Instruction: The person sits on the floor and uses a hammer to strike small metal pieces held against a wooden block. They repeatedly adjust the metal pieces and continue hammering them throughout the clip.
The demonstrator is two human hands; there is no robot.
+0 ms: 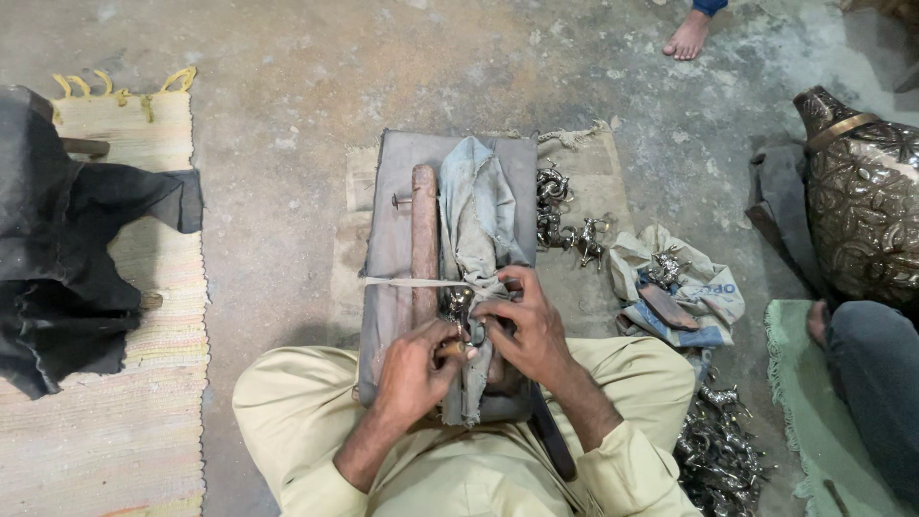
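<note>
I sit on the floor with a grey padded work block between my knees. A wooden stick lies along it beside a blue-grey cloth, both tied down by a pale strap. My left hand grips a small wooden-handled tool. My right hand presses a small shiny metal piece against the cloth. Both hands meet at the block's near end.
Several small shiny metal figures lie right of the block, more on a crumpled bag and in a heap by my right knee. A large engraved metal vase stands right. Black cloth on a striped mat left. Another person's foot far.
</note>
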